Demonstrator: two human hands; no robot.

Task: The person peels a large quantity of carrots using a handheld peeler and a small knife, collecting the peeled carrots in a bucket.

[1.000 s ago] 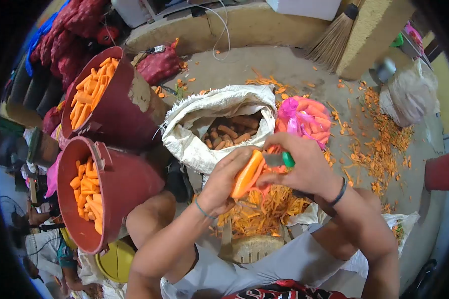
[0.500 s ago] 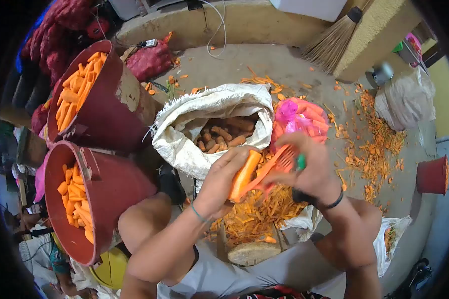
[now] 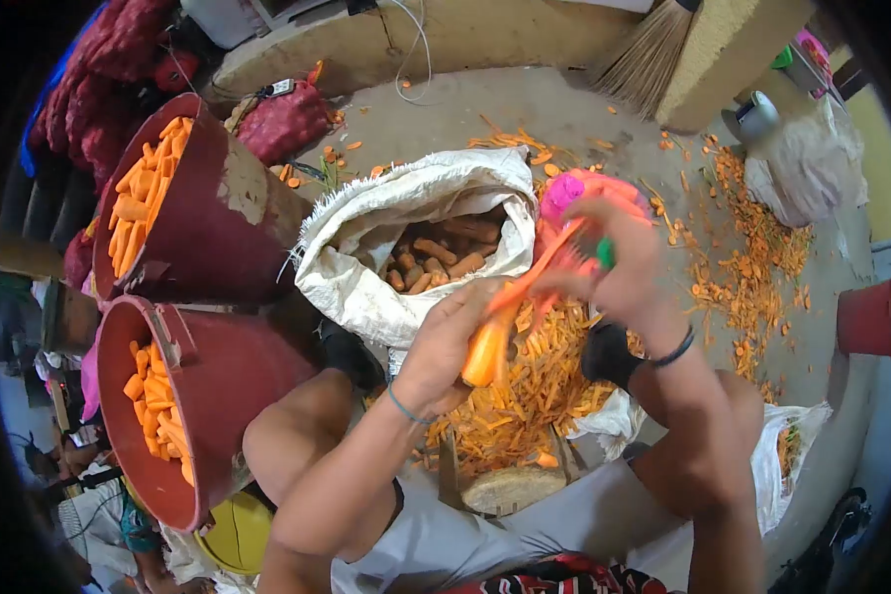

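My left hand [image 3: 438,346] is closed around a peeled carrot [image 3: 483,358], its bright orange end pointing down toward me. In my right hand [image 3: 629,267], blurred by motion, is an orange-red peeler [image 3: 543,259] laid against the upper part of the carrot. Something green [image 3: 605,252] shows at my right fingers; I cannot make out what it is. Below both hands spreads a heap of carrot peelings [image 3: 549,371]. Just beyond them stands an open white sack [image 3: 351,282] with brown, unpeeled carrots [image 3: 436,259] inside.
Two red buckets [image 3: 218,233] of peeled carrots tilt at my left. Behind my right hand is a pink bag [image 3: 614,188]. Scraps [image 3: 733,262] litter the floor on the right, near a small red bucket [image 3: 866,319]. A broom [image 3: 653,64] leans by the pillar. Another person [image 3: 89,515] is at lower left.
The peeler has moved to the carrot's upper part, with my right hand slightly higher. The carrot's near end has tipped lower. The whole view has shifted slightly.
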